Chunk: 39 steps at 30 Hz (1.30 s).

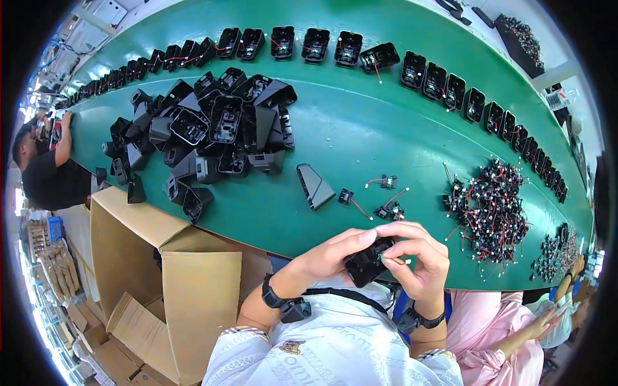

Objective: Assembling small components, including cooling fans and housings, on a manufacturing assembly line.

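My left hand [331,252] and my right hand [417,256] together hold a black plastic housing [367,262] close to my chest, just below the green table's near edge. The fingers of my right hand press at the housing's upper right side, where a small part shows. On the table just above my hands lie three small wired black parts [388,182] with red leads, and a single black housing [315,186] lying on its side.
A heap of black housings [206,132] covers the green table [360,128] at the left. A row of housings [309,45] lines the far edge. A pile of wired parts [488,209] lies at the right. Cardboard boxes [161,270] stand at my left. Other people work at both ends.
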Motion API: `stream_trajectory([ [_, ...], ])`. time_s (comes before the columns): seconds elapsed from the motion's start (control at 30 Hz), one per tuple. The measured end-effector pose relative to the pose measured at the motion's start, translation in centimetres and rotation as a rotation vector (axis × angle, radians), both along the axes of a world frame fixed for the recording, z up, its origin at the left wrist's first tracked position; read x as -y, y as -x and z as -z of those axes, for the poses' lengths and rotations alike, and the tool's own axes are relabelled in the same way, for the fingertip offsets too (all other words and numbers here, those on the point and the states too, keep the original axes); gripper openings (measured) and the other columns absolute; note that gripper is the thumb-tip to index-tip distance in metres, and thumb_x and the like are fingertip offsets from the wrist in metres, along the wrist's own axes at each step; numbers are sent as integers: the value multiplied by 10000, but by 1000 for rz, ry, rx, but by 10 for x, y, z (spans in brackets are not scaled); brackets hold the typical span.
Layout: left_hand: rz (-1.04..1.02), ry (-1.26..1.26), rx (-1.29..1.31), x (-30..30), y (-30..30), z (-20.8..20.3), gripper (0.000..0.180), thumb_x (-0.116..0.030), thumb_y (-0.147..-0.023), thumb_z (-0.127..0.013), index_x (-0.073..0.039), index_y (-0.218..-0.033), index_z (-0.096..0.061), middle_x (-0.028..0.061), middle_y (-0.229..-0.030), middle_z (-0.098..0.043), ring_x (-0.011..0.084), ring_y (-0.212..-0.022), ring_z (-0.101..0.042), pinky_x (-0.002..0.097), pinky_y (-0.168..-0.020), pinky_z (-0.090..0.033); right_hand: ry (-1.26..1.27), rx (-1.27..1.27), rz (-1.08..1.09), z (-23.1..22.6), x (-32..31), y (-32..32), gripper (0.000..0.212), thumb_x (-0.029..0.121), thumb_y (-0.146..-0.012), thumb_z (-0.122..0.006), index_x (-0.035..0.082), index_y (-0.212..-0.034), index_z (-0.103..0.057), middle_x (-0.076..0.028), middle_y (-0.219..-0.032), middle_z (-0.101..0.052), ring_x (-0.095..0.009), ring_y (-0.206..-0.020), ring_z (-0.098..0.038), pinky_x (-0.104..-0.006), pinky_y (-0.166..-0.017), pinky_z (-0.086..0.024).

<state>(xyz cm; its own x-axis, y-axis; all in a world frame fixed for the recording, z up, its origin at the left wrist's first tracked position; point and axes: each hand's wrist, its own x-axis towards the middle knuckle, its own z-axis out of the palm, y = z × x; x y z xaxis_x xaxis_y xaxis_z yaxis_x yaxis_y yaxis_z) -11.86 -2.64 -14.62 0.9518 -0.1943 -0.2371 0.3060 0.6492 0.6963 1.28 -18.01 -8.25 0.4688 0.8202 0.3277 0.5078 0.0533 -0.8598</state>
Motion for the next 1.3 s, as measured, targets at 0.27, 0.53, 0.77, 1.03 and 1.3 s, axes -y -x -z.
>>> stream_trajectory([
  [0.27, -466, 129, 31, 11, -1, -16, 942, -580, -806, -856, 23, -1400, -443, 89, -925, -640, 139, -668, -623, 275, -581, -491, -32, -159, 193, 9, 1, 6, 114, -12, -828, -768, -17, -917, -698, -181, -1095, -724, -252, -985, -703, -351, -859, -560],
  [0.53, -483, -109, -14, 9, 3, 5, 945, -853, -692, -758, -28, -1111, -566, -12, -958, -614, 39, -858, -583, 212, -705, -474, -87, -71, 94, 9, 1, 14, 135, -9, -735, -809, 29, -837, -728, -142, -1030, -700, -252, -948, -652, -349, -787, -523],
  [0.77, -408, -171, 3, 6, 3, 9, 923, -876, -746, -685, -12, -1060, -602, 15, -960, -625, 58, -858, -592, 224, -720, -473, -84, 98, 60, 11, -5, 17, 185, 38, -711, -867, 65, -852, -750, -97, -1027, -693, -278, -952, -637, -378, -822, -513],
  [1.03, -391, -81, 10, 6, 1, 9, 895, -815, -823, -670, 10, -1163, -597, 28, -996, -635, 78, -884, -606, 236, -756, -488, 43, 63, 151, 14, -9, 21, 177, 101, -714, -877, 121, -866, -788, -105, -1209, -687, -306, -1118, -614, -402, -839, -512],
  [1.3, -387, -248, 60, 9, -2, 4, 819, -771, -892, -631, -5, -1179, -602, 7, -1000, -610, 69, -893, -556, 240, -771, -453, 94, 474, 111, -11, -3, 13, 210, 68, -676, -873, 93, -842, -746, -115, -1290, -659, -355, -1182, -587, -442, -890, -531],
])
